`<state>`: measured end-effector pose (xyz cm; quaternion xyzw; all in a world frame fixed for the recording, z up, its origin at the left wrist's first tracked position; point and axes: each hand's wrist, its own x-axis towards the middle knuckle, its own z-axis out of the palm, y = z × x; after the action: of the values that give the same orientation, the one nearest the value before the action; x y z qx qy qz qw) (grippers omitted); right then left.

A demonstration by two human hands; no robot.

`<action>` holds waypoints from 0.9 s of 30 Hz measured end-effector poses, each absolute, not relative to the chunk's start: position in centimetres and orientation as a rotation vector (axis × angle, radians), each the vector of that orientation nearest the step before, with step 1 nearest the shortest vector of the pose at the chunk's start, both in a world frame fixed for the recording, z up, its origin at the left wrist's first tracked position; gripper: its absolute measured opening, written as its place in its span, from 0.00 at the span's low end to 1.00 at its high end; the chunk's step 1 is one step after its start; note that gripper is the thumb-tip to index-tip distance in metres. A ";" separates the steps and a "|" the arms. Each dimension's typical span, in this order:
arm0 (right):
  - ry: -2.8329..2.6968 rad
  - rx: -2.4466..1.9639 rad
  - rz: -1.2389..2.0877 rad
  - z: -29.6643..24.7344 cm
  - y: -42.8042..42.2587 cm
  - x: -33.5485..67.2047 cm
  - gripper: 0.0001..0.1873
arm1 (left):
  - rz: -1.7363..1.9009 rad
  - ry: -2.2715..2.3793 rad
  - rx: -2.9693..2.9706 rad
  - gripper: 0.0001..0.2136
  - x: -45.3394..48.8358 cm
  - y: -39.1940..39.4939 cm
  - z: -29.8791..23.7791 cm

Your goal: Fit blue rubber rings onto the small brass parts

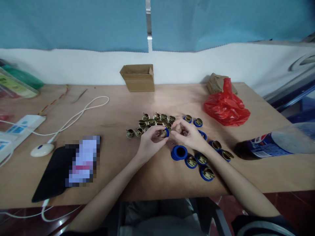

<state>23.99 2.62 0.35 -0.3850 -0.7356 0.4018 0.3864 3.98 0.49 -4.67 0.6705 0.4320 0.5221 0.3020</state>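
Observation:
My left hand (151, 139) and my right hand (187, 133) meet over the middle of the wooden table (128, 183). Between their fingertips is a small brass part with a blue ring (164, 132); the left fingers pinch it and the right fingers touch it. Behind the hands lies a cluster of bare brass parts (150, 123). Several brass parts seated in blue rings (204, 162) lie to the right and front. An empty blue ring (179, 152) sits just under my right wrist.
A small open cardboard box (138, 77) stands at the back, a red plastic bag (226, 106) at the right. A bottle (268, 144) lies on its side at the far right. At the left are a phone on a black pad (52, 177), a mouse (42, 149) and a white cable (81, 113).

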 end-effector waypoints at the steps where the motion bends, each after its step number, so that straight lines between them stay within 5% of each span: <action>1: -1.913 -0.967 1.006 0.5 2.5 24.0 0.05 | 1.380 1.171 1.850 0.15 3.9 0.5 -4.7; 9: -2.089 -0.895 0.824 0.2 2.5 23.9 0.04 | 1.384 1.194 2.175 0.31 4.2 -0.1 -4.6; 16: -2.085 -0.932 0.601 1.2 2.9 24.5 0.10 | 1.403 1.186 2.237 0.31 4.3 -0.1 -4.1; 27: -1.979 -1.850 0.010 6.0 4.5 34.6 0.07 | 1.159 1.172 2.267 0.07 3.9 0.3 -5.2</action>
<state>34.58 4.50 6.02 -0.6668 -0.7136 0.0035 0.2146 3.91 0.35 -5.15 0.7972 0.4122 0.4076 0.1685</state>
